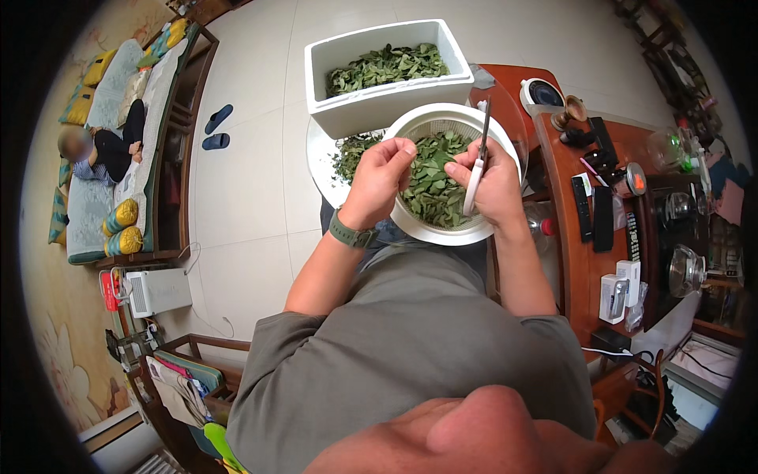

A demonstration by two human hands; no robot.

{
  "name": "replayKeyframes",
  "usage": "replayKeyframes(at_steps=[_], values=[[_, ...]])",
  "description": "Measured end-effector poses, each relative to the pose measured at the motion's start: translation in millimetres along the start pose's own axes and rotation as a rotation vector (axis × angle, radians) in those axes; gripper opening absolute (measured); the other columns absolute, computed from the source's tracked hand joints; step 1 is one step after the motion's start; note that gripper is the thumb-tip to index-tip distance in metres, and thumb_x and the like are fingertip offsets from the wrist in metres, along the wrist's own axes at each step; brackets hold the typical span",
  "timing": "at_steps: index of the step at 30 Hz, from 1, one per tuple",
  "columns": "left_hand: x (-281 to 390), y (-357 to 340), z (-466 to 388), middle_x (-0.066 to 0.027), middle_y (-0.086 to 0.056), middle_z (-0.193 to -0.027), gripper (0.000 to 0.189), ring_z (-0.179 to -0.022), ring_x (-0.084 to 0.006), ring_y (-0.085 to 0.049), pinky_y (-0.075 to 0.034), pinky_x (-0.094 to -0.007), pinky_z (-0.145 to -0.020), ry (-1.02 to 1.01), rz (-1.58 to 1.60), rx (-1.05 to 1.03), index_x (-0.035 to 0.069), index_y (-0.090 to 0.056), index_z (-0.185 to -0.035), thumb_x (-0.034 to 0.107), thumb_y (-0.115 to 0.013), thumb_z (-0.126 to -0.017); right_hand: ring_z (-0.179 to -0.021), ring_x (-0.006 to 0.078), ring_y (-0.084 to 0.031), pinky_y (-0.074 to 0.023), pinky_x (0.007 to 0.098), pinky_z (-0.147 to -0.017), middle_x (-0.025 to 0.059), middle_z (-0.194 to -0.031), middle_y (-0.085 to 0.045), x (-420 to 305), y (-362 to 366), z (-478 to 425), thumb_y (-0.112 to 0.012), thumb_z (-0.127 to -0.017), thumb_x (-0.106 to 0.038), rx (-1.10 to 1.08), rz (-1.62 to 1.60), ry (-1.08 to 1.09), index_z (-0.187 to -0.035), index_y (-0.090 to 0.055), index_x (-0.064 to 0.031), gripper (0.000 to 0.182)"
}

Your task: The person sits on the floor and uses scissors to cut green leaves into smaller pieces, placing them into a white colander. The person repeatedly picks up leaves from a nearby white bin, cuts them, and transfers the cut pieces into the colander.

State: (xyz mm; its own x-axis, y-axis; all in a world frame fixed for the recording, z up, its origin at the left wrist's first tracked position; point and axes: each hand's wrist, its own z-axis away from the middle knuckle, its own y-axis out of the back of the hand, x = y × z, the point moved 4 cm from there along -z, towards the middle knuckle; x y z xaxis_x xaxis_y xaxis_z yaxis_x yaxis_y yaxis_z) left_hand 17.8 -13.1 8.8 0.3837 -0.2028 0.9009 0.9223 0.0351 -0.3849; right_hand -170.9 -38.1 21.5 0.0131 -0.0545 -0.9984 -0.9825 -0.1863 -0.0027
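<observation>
A white plastic strainer basket (408,219) full of green leaves (435,198) sits before me at my lap. My left hand (379,178) is over its left side, thumb and forefinger pinched together; whether something thin is between them cannot be made out. My right hand (496,183) is at the right side of the basket, holding white-handled scissors (474,186) with the metal blades pointing away from me. A leaf (439,160) lies by the right thumb tip. Beyond the basket stands a white foam box (385,109) holding more leaves (391,68).
Darker leafy trimmings (349,163) lie on a white round surface (320,160) at left. At right, a wooden table (568,237) carries remotes (582,207), jars and small boxes. A person (112,145) rests on a sofa (98,213) at far left; slippers (218,127) lie on the floor.
</observation>
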Motion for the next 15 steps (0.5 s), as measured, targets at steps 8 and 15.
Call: replayKeyframes(at_steps=[8,15], values=[[18.4,60.4,10.8,-0.0082,-0.069,-0.083,0.019,-0.074,-0.0167,-0.064,-0.052,-0.0312,-0.069,-0.469,-0.902,0.457,-0.002,-0.068,-0.096,0.016,-0.064,-0.097,-0.067,0.0056,-0.060,-0.0485,0.0235,-0.059,0.0014,-0.078,-0.067,2.2,-11.5,4.4,-0.081,-0.081,-0.003,-0.024,0.088,0.104,-0.086,-0.059,-0.0043,0.023],[11.4,74.1,2.9,-0.0094,-0.073,-0.087,0.023,-0.073,-0.0146,-0.066,-0.052,-0.0288,-0.069,-0.442,-0.920,0.398,0.000,-0.073,-0.109,0.017,-0.067,-0.094,-0.070,0.0080,-0.064,-0.0517,0.0256,-0.062,0.0038,-0.080,-0.072,-4.7,-24.8,6.8,-0.085,-0.078,-0.007,-0.040,0.522,0.219,-0.088,-0.062,-0.0040,0.025]])
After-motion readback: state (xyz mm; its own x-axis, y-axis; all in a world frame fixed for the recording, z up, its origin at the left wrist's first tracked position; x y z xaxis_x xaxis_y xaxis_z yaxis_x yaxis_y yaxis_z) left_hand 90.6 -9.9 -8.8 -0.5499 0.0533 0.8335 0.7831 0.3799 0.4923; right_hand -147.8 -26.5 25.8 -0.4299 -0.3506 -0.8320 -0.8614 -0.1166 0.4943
